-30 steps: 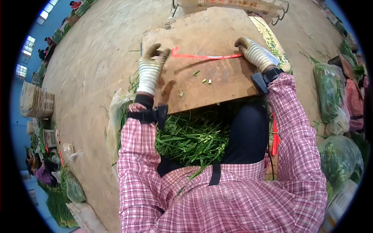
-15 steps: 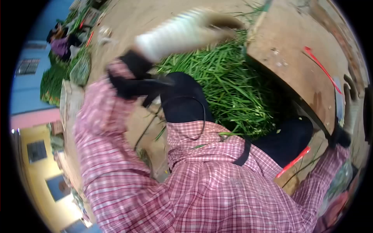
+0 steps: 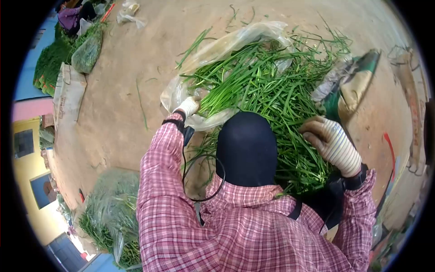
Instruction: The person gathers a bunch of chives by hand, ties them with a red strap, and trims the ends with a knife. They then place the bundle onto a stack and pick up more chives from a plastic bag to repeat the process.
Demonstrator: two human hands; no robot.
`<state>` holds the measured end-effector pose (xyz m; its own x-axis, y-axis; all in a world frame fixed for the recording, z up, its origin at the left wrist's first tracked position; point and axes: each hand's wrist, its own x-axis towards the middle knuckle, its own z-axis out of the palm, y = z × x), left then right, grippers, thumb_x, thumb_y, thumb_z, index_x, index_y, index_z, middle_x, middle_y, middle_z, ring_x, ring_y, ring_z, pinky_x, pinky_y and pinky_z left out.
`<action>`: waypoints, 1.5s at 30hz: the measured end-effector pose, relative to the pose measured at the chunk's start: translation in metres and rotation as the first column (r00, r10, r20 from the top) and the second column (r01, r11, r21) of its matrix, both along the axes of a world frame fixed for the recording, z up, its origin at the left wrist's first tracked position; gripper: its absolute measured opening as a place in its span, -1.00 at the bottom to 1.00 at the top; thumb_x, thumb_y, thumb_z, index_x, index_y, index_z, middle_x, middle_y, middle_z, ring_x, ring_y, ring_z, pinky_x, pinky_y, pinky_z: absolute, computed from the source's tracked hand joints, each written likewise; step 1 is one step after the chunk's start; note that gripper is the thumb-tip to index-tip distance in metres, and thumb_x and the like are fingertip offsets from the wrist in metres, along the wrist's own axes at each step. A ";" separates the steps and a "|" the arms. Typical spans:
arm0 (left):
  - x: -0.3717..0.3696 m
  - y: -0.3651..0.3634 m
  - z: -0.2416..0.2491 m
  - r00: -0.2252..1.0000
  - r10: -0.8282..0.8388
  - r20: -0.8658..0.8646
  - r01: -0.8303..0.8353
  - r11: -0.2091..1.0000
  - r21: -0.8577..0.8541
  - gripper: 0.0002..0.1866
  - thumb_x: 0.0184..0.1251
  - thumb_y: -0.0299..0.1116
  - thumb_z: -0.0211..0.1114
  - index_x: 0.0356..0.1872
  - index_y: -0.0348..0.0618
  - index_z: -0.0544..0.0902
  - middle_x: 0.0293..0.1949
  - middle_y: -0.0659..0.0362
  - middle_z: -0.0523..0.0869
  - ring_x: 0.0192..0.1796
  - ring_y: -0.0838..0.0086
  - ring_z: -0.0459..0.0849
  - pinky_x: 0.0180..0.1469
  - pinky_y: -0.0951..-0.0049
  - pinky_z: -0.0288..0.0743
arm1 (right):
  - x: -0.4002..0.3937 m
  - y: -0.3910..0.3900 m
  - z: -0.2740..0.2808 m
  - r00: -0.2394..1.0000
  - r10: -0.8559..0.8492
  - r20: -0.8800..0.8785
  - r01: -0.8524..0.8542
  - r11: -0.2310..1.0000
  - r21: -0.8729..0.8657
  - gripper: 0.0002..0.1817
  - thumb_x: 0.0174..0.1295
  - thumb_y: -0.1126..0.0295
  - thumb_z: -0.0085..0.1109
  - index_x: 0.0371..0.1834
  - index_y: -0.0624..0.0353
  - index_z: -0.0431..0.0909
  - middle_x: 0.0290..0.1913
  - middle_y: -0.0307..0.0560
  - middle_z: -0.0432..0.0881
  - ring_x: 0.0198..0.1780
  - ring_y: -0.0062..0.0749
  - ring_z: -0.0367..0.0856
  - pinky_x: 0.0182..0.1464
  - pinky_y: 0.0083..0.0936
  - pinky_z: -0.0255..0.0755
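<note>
A loose heap of long green chives (image 3: 290, 86) lies on the ground in front of my knee, partly on a crumpled clear plastic bag (image 3: 217, 53). My left hand (image 3: 189, 106), in a white glove, is closed at the stem ends of the chives on the left side of the heap. Its fingertips are partly hidden. My right hand (image 3: 333, 143), in a striped glove with brown fingers, hovers at the heap's right side. Its fingers are half curled, with thumb and fingers apart and nothing visible between them.
A green-and-tan sack (image 3: 358, 86) stands right of the heap. A red strip (image 3: 390, 152) lies farther right. Bagged greens (image 3: 111, 213) sit at lower left, and a white sack (image 3: 69, 93) stands at far left. Another person (image 3: 70, 19) sits at upper left.
My left hand has come down from its blurred sweep onto the chives. My right hand has moved in from the far right. The brown panel beside the heap has gone, and the plastic bag now shows.
</note>
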<state>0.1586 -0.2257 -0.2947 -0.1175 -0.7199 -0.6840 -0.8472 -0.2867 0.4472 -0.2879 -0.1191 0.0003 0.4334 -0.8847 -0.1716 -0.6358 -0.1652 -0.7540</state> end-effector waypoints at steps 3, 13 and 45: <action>0.009 -0.059 -0.014 0.971 -0.043 0.234 0.152 0.869 -0.471 -0.63 0.34 -0.23 0.13 0.04 -0.27 0.60 -0.07 -0.18 0.69 0.01 0.09 0.68 0.04 0.23 0.53 | 0.007 -0.009 -0.018 0.998 -0.065 -0.018 0.066 0.992 0.106 -0.85 0.21 0.54 0.16 -0.17 0.29 0.62 -0.22 0.03 0.63 -0.25 -0.17 0.65 -0.21 -0.43 0.51; -0.048 0.024 -0.013 0.964 -0.019 0.266 0.132 0.902 -0.411 0.11 -0.12 -0.11 0.56 0.49 0.00 0.09 0.33 -0.12 0.37 0.35 -0.03 0.34 0.34 -0.05 0.22 | 0.030 -0.036 -0.064 0.989 -0.146 -0.035 0.150 0.978 0.145 -0.86 0.23 0.56 0.13 -0.19 0.30 0.62 -0.24 0.02 0.62 -0.25 -0.22 0.62 -0.18 -0.47 0.48; -0.040 -0.120 -0.037 0.785 -0.114 0.608 0.409 0.834 -0.371 0.27 -0.35 0.03 0.65 0.47 -0.10 0.09 0.45 -0.01 0.20 0.49 0.07 0.15 0.44 -0.10 0.03 | 0.190 -0.118 -0.245 0.689 0.536 -0.487 -0.639 0.766 -0.061 -0.76 0.00 0.43 0.17 -0.22 0.14 0.64 -0.19 0.01 0.69 -0.02 -0.11 0.64 0.02 -0.22 0.45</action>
<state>0.1185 -0.3460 -0.3314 -0.0684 -0.9563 -0.2844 -0.9905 0.0992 -0.0954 -0.0980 -0.2376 -0.2447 0.8058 -0.5064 -0.3070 -0.5897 -0.7341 -0.3368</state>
